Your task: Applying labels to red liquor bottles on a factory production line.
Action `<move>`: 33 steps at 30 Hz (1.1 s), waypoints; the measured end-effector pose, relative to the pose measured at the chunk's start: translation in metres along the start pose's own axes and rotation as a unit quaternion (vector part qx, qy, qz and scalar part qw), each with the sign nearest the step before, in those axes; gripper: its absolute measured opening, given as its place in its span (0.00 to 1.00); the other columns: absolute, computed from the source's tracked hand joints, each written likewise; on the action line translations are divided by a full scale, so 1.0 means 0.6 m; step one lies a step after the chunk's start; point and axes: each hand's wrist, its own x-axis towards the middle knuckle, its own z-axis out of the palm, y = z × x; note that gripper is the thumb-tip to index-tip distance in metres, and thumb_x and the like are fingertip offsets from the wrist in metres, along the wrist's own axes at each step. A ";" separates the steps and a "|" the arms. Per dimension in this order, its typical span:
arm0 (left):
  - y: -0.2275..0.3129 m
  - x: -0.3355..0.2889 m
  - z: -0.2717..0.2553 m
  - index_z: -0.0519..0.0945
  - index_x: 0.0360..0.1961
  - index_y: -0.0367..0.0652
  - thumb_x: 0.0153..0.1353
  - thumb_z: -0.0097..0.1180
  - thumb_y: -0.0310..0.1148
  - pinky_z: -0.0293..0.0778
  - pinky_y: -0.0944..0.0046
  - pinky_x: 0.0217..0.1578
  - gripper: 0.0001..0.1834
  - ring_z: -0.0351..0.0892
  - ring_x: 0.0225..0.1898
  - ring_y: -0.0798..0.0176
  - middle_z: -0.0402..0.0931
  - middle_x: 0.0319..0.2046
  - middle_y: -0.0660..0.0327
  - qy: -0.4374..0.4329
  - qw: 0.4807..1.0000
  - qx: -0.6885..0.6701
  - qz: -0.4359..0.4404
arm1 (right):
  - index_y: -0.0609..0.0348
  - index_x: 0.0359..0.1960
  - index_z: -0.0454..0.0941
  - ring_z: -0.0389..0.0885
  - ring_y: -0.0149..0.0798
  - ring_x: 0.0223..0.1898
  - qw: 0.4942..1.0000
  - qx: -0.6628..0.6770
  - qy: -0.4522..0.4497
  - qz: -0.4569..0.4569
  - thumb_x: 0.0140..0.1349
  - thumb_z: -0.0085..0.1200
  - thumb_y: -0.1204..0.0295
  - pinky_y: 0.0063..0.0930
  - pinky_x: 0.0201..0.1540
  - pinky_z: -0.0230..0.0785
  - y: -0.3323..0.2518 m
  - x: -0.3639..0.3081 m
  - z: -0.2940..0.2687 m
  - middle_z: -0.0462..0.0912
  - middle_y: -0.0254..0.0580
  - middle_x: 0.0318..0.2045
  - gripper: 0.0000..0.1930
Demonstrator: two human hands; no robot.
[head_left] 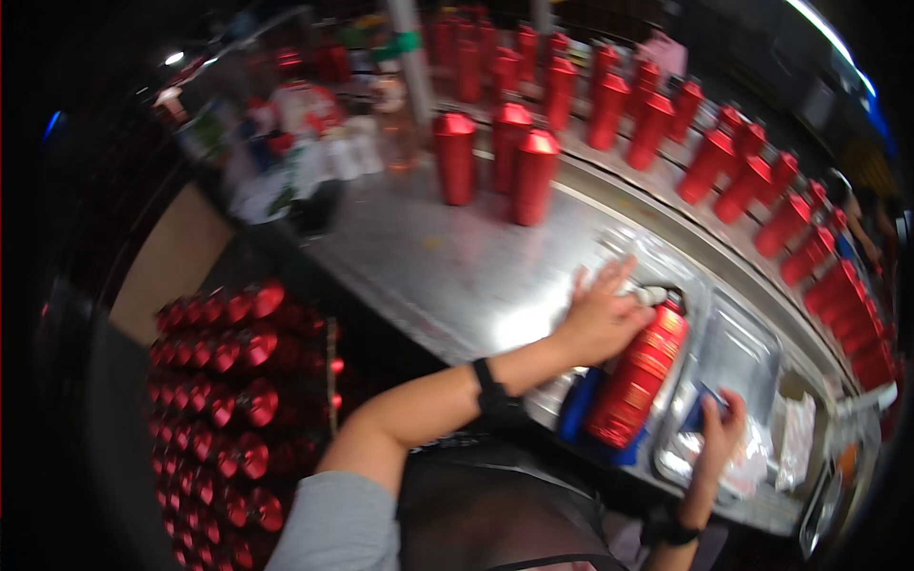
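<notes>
Red bottle (636, 385), gold print (657, 356) (blurred), beside left fingers (610, 279)

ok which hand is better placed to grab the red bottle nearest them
Probably the left hand: it is right beside the neck end of the red bottle. The right hand is farther off, by the shiny tray.

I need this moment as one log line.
left hand: at gold-printed red bottle; right hand: by clear tray; metal table: three upright bottles
</notes>
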 end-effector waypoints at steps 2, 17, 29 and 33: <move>-0.002 0.025 0.013 0.82 0.31 0.39 0.64 0.51 0.50 0.72 0.52 0.43 0.23 0.80 0.42 0.50 0.80 0.41 0.48 0.006 0.976 -0.160 -0.145 | 0.64 0.49 0.72 0.73 0.32 0.41 0.962 0.226 -0.071 0.135 0.54 0.61 0.72 0.25 0.47 0.64 -0.017 -0.033 -0.024 0.75 0.38 0.38 0.21; 0.018 0.067 0.047 0.79 0.24 0.44 0.55 0.56 0.40 0.70 0.57 0.26 0.12 0.76 0.20 0.63 0.79 0.20 0.61 -0.155 0.776 -0.542 -0.283 | 0.65 0.63 0.57 0.74 0.44 0.52 0.941 -0.040 -0.244 -0.233 0.32 0.66 0.75 0.28 0.42 0.74 -0.115 -0.081 0.068 0.70 0.52 0.54 0.49; 0.278 -0.283 -0.379 0.78 0.45 0.39 0.67 0.54 0.36 0.72 0.72 0.44 0.12 0.76 0.40 0.74 0.79 0.39 0.64 0.275 0.893 -0.309 -0.175 | 0.61 0.69 0.51 0.74 0.34 0.37 0.742 -0.018 -0.559 -0.370 0.28 0.77 0.56 0.24 0.29 0.63 -0.333 -0.004 0.105 0.74 0.51 0.56 0.64; 0.383 -0.471 -0.419 0.78 0.46 0.37 0.67 0.50 0.31 0.71 0.68 0.49 0.11 0.75 0.45 0.72 0.78 0.43 0.62 0.416 0.879 0.029 -0.231 | 0.58 0.68 0.57 0.60 0.23 0.22 0.753 -0.027 -0.568 -0.331 0.31 0.71 0.46 0.17 0.25 0.55 -0.332 0.018 0.123 0.76 0.47 0.55 0.60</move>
